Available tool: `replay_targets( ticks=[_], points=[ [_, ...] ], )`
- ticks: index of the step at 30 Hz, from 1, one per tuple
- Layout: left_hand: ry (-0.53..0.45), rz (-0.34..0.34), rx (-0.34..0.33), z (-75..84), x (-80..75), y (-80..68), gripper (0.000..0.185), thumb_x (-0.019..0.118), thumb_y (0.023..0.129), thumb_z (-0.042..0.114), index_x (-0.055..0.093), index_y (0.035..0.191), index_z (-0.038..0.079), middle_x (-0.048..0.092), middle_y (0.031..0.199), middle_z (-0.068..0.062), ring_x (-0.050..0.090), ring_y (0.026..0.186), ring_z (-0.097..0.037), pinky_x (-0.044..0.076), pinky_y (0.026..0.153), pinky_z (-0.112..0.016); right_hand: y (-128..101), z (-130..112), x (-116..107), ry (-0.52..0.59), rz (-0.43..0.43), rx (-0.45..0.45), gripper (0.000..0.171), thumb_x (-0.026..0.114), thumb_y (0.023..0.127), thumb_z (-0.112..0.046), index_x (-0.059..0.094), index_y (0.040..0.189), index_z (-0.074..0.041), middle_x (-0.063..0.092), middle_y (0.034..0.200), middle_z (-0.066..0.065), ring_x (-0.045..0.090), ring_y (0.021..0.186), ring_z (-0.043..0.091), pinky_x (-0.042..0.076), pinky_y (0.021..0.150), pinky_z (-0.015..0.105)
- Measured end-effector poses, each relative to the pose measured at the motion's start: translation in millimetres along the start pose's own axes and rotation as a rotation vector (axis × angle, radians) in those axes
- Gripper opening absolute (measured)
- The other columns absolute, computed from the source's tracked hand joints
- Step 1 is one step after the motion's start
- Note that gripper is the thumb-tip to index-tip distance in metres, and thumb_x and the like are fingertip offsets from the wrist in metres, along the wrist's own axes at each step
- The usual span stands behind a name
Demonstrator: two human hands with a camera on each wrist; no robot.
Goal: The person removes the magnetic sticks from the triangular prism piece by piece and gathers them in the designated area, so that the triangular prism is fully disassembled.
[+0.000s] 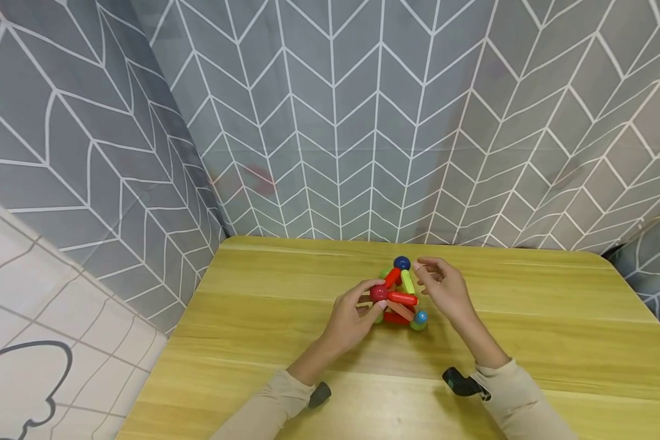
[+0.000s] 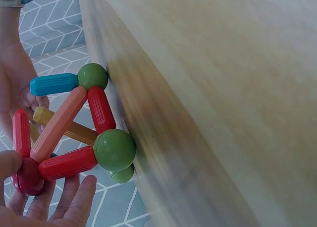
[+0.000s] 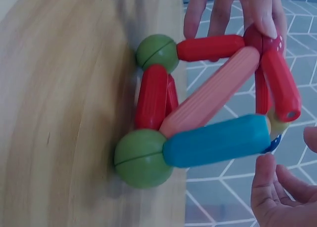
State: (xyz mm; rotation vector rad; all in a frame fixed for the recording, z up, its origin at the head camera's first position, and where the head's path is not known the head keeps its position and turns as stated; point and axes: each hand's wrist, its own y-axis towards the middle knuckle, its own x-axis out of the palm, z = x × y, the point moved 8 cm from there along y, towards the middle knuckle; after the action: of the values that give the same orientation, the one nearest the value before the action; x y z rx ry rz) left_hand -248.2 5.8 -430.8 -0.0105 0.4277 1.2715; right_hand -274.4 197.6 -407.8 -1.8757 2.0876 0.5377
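A rod-and-ball toy frame [image 1: 400, 299] stands on the wooden worktop [image 1: 528, 342], toward its far middle. The left hand [image 1: 352, 318] pinches the frame's dark red ball [image 1: 378, 293]. The right hand [image 1: 445, 290] hovers just right, fingers loosely curled, holding nothing.

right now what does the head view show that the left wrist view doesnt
Only the head view shows the whole wooden table, the patterned curtain, both sleeves and the dark blue ball on top of the toy. Only the left wrist view shows the green ball resting on the tabletop up close. Both show the left hand holding the red ball.
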Motion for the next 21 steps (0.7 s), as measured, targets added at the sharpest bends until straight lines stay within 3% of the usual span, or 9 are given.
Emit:
replay_targets(
  ticks=[7, 16, 21],
  points=[
    [-0.01, -0.003, 0.034, -1.3, -1.9, -0.9, 0.039, 0.068, 0.096, 0.017, 0.06, 0.134, 0.019, 0.065, 0.134, -0.007, 0.069, 0.114, -0.031, 0.06, 0.09, -0.04, -10, -5, 8, -0.063, -0.059, 0.031, 0.059, 0.064, 0.097, -0.043, 0.054, 0.139, -0.002, 0.065, 0.125, 0.021, 0.065, 0.11, 0.032, 0.056, 0.079, 0.023],
    [0.012, -0.004, 0.035, -4.4, -0.6, 0.1, 0.037, 0.067, 0.097, 0.019, 0.061, 0.133, 0.018, 0.065, 0.134, -0.008, 0.07, 0.113, -0.031, 0.06, 0.089, -0.038, -14, 0, 17, -0.097, -0.074, 0.046, 0.061, 0.069, 0.094, -0.042, 0.055, 0.138, -0.002, 0.064, 0.127, 0.022, 0.063, 0.115, 0.036, 0.055, 0.096, 0.045],
    [0.01, -0.003, 0.034, -4.4, -0.3, -0.2, 0.037, 0.067, 0.097, 0.019, 0.061, 0.133, 0.018, 0.065, 0.135, -0.008, 0.07, 0.113, -0.031, 0.06, 0.089, -0.037, -14, 3, 18, -0.07, -0.07, 0.07, 0.059, 0.071, 0.094, -0.037, 0.053, 0.138, -0.003, 0.064, 0.127, 0.023, 0.062, 0.114, 0.034, 0.055, 0.094, 0.041]
  ],
)
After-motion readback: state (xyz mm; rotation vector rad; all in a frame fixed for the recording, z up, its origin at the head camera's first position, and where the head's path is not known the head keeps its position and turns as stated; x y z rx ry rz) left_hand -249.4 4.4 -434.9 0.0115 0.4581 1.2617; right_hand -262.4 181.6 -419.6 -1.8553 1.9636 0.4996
